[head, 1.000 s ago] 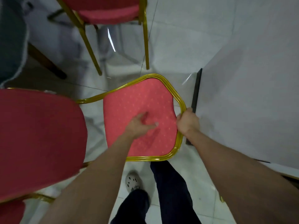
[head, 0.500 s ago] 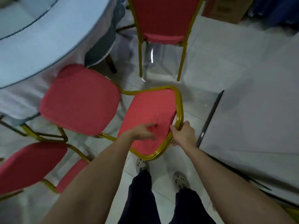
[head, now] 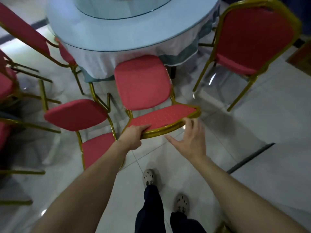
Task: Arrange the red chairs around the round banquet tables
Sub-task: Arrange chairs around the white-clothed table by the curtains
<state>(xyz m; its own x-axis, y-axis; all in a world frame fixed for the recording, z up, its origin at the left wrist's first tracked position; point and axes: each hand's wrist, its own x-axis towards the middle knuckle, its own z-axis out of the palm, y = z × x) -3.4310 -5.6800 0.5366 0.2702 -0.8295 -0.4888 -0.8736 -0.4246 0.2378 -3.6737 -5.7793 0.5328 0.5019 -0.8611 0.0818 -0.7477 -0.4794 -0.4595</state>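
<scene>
A red chair with a gold frame faces the round table; its seat reaches the white tablecloth. I stand behind its backrest. My left hand grips the left end of the backrest's top rail. My right hand hovers with fingers spread just below the rail's right part, fingertips close to it. A second red chair stands just to the left. A third red chair stands at the right of the table.
More red chairs crowd the left side, legs overlapping. A white panel with a dark edge lies on the floor at the right. My feet stand on pale tiles behind the chair.
The chair has swung round so its seat now points at the table. My left hand took hold of the top rail; my right hand let go of the frame and opened.
</scene>
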